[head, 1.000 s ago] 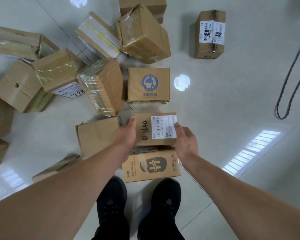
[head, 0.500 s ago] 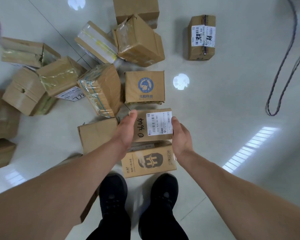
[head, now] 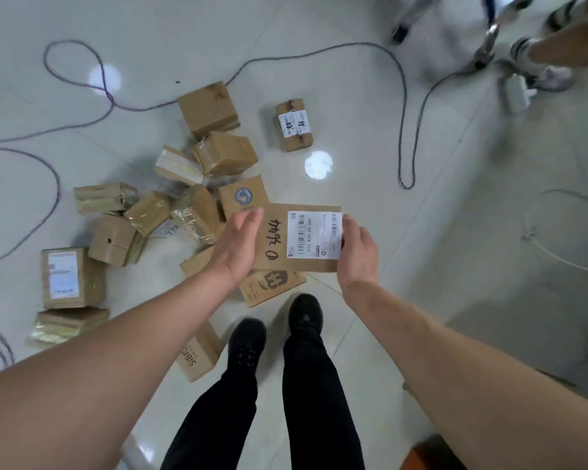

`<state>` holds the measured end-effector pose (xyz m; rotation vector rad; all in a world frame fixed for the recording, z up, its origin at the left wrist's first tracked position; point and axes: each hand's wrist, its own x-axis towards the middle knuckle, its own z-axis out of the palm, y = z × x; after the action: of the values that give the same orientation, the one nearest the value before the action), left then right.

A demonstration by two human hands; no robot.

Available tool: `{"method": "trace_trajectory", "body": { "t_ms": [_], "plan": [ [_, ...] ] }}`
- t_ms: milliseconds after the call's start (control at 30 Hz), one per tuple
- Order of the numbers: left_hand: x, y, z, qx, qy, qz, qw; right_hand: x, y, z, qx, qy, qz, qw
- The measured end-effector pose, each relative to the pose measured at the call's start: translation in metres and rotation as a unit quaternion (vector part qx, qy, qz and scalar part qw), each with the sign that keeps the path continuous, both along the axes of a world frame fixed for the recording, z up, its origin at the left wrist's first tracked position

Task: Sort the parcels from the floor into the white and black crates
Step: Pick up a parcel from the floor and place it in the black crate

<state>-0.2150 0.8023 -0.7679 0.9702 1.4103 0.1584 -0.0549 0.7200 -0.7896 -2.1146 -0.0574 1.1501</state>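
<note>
Parcel leaves the floor [head: 455, 283]: as the person straightens up, the view pulls back to a wider sweep of pale tile, looping grey cables [head: 404, 113] and a scattered heap of cardboard parcels [head: 197, 198], where a second ago only the nearest boxes filled the picture. The labelled parcel [head: 275, 239], which lay against a printed box [head: 272, 286] just ahead of the black shoes [head: 246, 340], is now in the air between both hands, above the near edge of the heap. The left grip [head: 238, 242] is flat, fingers [head: 252, 218] straight and pressed to the parcel's left side. The right grip [head: 357, 256] is clamped on its right edge, thumb over the white label [head: 314, 234]. The pickup looks complete, and a carry to a crate appears to be next, with many parcels left on the floor.

Neither the white nor the black crate is in view, so this parcel's destination cannot be told. A second person [head: 550, 62] at top right is cut off at the legs, beside a blurred chair base [head: 482, 35]. The right grip's fingers are hidden under the parcel. The label's small print is too fine to read.
</note>
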Motion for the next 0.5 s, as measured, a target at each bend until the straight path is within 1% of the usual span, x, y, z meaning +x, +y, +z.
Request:
{"method": "trace_trajectory", "body": {
  "t_ms": [167,367,500],
  "plan": [
    [0.020,-0.020,0.093,0.023,-0.015,-0.095,0.995,0.019,-0.047,0.110,0.021,-0.049,-0.062,0.997],
    [0.072,-0.058,0.218,0.058,-0.077,-0.203,0.974,0.045,-0.120,0.227,0.059,-0.120,-0.165,0.977],
    [0.110,-0.090,0.269,0.067,-0.119,-0.246,0.960,0.066,-0.167,0.284,0.075,-0.167,-0.208,0.961]
  ]
}}
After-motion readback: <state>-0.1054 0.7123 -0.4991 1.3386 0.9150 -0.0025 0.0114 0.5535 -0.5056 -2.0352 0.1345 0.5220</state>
